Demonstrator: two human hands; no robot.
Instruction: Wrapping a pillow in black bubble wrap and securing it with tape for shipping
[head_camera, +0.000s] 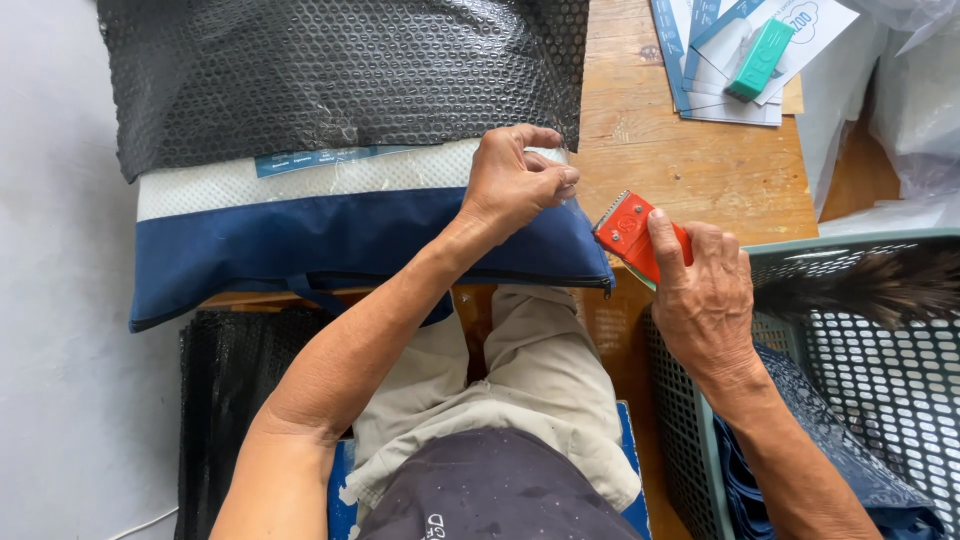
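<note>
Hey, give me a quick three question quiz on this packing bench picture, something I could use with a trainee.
1. True or false: the right hand holds an orange tape dispenser.
2. What does the left hand press on? A) the green crate B) the blue and white bag C) the leaflets
3. What covers the far end of the bag?

Key: 1 true. 2 B. 3 black bubble wrap.
</note>
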